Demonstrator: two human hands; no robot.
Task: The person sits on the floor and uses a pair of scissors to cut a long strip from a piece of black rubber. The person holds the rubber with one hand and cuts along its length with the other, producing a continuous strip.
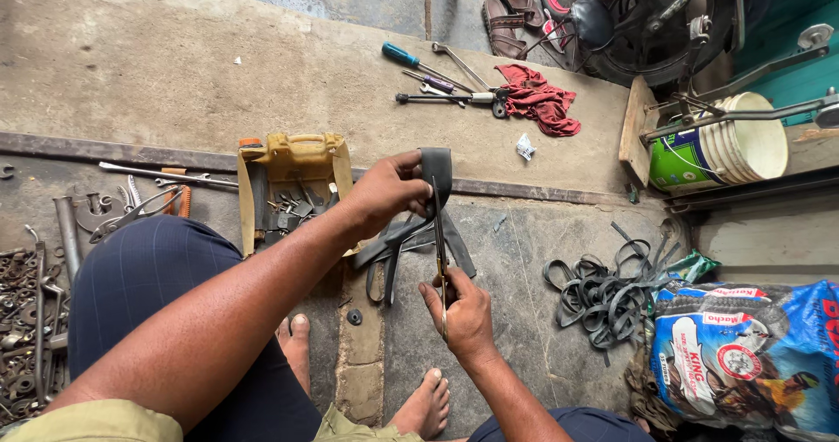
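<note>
My left hand [389, 193] grips the top fold of a black rubber inner tube piece [435, 169], holding it up above the stone floor, with its loose ends [393, 254] dangling below. My right hand [459, 311] is closed on the handles of a pair of long scissors [440, 241], whose blades point up along the rubber strip. The blades lie against the rubber, just right of my left hand's fingers. My bare feet rest on the floor below.
A yellow cut-open container [293, 175] holds small tools. Wrenches and pliers [131, 201] lie left, scrap metal parts [26, 320] at far left. A pile of rubber strips [603, 289], a printed sack [743, 354], a white bucket [725, 145], a red rag [542, 101], screwdrivers [428, 70] and a motorbike wheel [655, 13] are around.
</note>
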